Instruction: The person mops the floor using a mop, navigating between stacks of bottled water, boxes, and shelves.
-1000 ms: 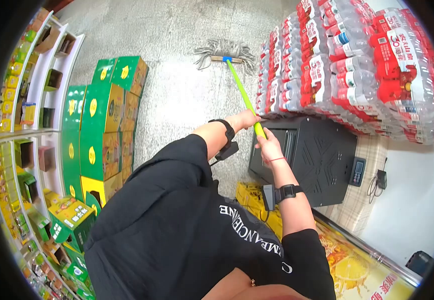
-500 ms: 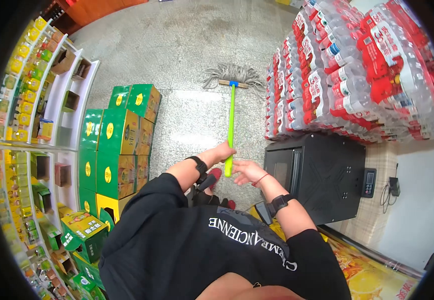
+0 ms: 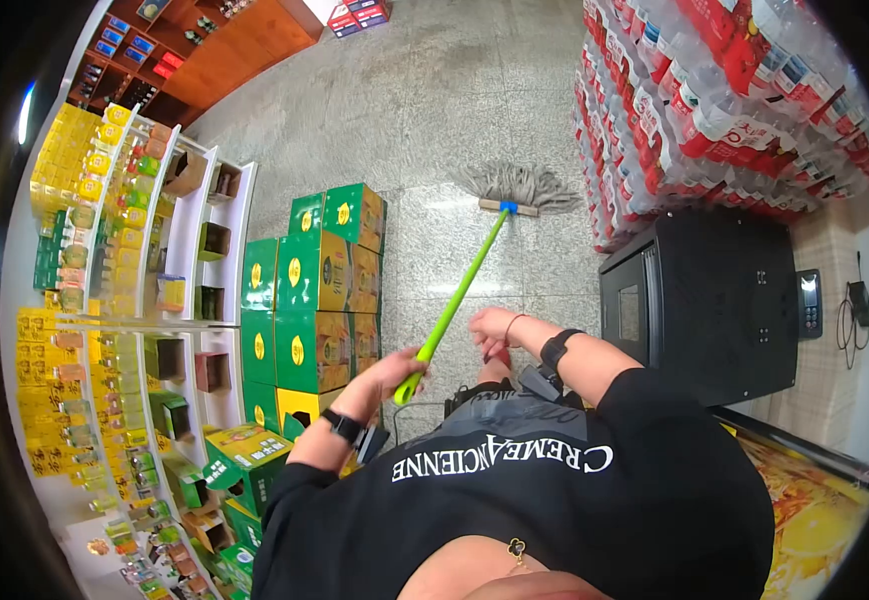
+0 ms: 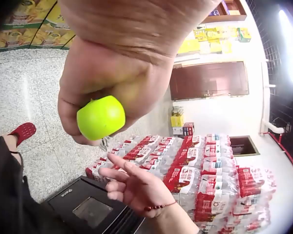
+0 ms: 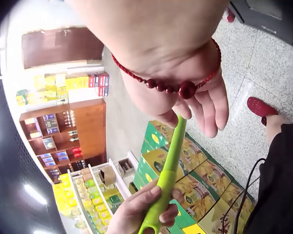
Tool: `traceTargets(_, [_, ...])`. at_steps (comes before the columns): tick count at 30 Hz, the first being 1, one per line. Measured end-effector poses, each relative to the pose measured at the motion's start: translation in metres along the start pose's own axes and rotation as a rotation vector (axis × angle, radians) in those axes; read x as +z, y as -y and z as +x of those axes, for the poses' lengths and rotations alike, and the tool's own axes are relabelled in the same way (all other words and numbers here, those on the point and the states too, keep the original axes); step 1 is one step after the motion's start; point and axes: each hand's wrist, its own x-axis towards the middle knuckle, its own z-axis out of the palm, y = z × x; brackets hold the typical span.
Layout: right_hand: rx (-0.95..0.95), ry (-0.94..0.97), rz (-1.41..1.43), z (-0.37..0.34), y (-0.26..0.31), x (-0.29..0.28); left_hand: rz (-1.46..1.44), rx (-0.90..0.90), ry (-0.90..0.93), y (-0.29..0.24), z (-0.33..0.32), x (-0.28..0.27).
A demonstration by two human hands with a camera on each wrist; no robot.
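Observation:
A mop with a grey string head (image 3: 525,185) rests on the floor, its bright green handle (image 3: 463,290) slanting back toward the person. My left hand (image 3: 390,373) grips the handle near its rounded end, which pokes out past the fist in the left wrist view. To the right of the handle is my right hand (image 3: 495,325), with a red beaded bracelet at its wrist. Its fingers (image 4: 124,170) are loosely extended in the left wrist view and hold nothing. In the right wrist view the handle passes beyond this hand.
Stacked green cartons (image 3: 317,350) and white shelves (image 3: 217,300) line the left. Shrink-wrapped bottle packs (image 3: 675,130) rise on the right beside a black cabinet (image 3: 725,310). A wooden display unit (image 3: 225,60) stands at the far left. Red shoes (image 5: 261,107) show on the floor.
The right hand has let go of the handle. The left hand has swung the handle's end leftward, so the handle now slants the other way. The head view has turned left.

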Motion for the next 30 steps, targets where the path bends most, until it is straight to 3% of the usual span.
traceTargets(5, [0.016,0.047,-0.163,0.032,0.045,0.007,-0.108,-0.091,0.033,0.021,-0.046,-0.049])
traceTargets(11, [0.106,0.035,-0.139,0.080,0.098,-0.024,-0.174,-0.094,-0.132,-0.014,-0.061,-0.086])
traceTargets(14, [0.102,-0.008,-0.078,0.108,0.102,-0.042,0.041,-0.044,-0.170,-0.040,-0.042,-0.087])
traceTargets(21, [0.199,-0.040,0.036,0.124,0.142,-0.090,0.141,-0.027,-0.126,-0.145,0.041,-0.072])
traceTargets(23, [0.051,-0.135,0.242,0.122,0.162,-0.111,0.228,-0.010,-0.094,-0.197,0.062,-0.063])
traceTargets(25, [0.031,-0.132,0.291,0.143,0.177,-0.144,0.223,0.016,-0.086,-0.236,0.091,-0.061])
traceTargets(27, [-0.032,-0.292,0.414,0.150,0.200,-0.180,0.207,0.042,-0.091,-0.280,0.120,-0.052])
traceTargets(30, [-0.085,-0.344,0.466,0.163,0.235,-0.244,0.203,0.021,-0.066,-0.343,0.162,-0.035])
